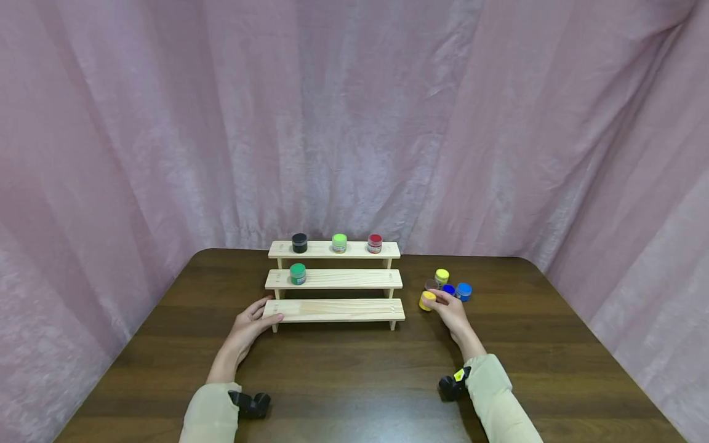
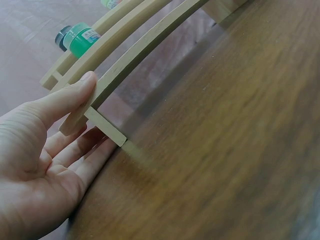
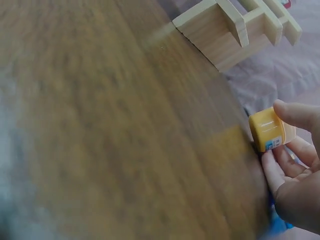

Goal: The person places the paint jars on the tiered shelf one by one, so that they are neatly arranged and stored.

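Observation:
A three-tier wooden display stand stands on the table. My left hand holds the left end of its lowest board, thumb on top and fingers underneath in the left wrist view. My right hand pinches a yellow paint jar between thumb and fingers, right of the stand. Beside that hand are a lighter yellow jar, a dark brownish jar, a dark blue jar and a blue jar. Part of this group is hidden by the hand.
On the top tier sit a black jar, a light green jar and a red jar. A green jar is at the left of the middle tier. Pink curtains hang behind the brown wooden table.

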Action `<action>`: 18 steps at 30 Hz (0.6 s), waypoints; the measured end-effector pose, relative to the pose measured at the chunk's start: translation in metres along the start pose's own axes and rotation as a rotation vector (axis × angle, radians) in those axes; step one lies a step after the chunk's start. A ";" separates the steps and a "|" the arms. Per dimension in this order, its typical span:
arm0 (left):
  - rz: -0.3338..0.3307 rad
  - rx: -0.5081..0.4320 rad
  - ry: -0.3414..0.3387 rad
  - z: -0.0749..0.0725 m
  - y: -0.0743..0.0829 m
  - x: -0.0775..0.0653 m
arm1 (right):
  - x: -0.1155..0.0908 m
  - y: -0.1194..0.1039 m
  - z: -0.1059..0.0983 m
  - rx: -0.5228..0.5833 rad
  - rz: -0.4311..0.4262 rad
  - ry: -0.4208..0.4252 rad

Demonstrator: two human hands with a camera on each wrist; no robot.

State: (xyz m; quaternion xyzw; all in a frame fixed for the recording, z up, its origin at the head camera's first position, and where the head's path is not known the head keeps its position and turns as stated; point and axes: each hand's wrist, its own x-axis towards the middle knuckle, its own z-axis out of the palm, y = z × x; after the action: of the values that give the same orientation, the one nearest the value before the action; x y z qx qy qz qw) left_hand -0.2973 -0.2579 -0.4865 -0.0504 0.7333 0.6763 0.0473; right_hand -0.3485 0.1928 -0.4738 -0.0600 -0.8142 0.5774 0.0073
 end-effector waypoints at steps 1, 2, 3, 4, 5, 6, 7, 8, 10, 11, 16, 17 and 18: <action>-0.006 0.003 0.005 -0.001 0.000 0.000 | 0.000 -0.002 0.001 0.005 -0.001 -0.003; -0.014 0.002 0.012 -0.002 -0.001 -0.001 | 0.000 -0.004 0.003 0.018 -0.001 -0.008; -0.019 0.001 0.016 -0.004 -0.002 -0.001 | 0.000 -0.006 0.004 0.024 -0.001 -0.015; -0.024 0.000 0.019 -0.005 -0.002 -0.002 | 0.000 -0.008 0.005 0.033 -0.002 -0.020; -0.026 0.001 0.020 -0.005 -0.002 -0.002 | 0.000 -0.009 0.006 0.045 -0.001 -0.021; -0.027 -0.003 0.018 -0.006 -0.002 -0.002 | 0.000 -0.011 0.006 0.056 0.003 -0.019; -0.025 -0.003 0.012 -0.006 -0.003 -0.002 | 0.000 -0.013 0.006 0.067 0.008 -0.017; -0.022 -0.009 0.007 -0.006 -0.003 -0.002 | -0.001 -0.014 0.005 0.075 0.012 -0.013; -0.016 -0.014 -0.003 -0.006 -0.002 -0.002 | -0.002 -0.017 0.003 0.078 0.015 -0.007; -0.016 -0.014 -0.006 -0.005 -0.002 -0.002 | -0.002 -0.018 0.001 0.079 0.015 -0.006; -0.020 -0.013 -0.005 -0.001 -0.002 0.002 | -0.005 -0.026 -0.007 0.076 -0.001 -0.009; -0.022 -0.012 -0.005 0.000 -0.002 0.002 | -0.005 -0.028 -0.008 0.076 -0.001 -0.009; -0.021 -0.016 -0.004 0.001 -0.002 0.003 | -0.006 -0.029 -0.010 0.078 -0.007 -0.011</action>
State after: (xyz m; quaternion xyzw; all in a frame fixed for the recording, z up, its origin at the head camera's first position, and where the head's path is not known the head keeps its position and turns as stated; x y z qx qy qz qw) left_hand -0.3004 -0.2571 -0.4891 -0.0569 0.7273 0.6818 0.0553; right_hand -0.3448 0.1920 -0.4428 -0.0537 -0.7913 0.6091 0.0071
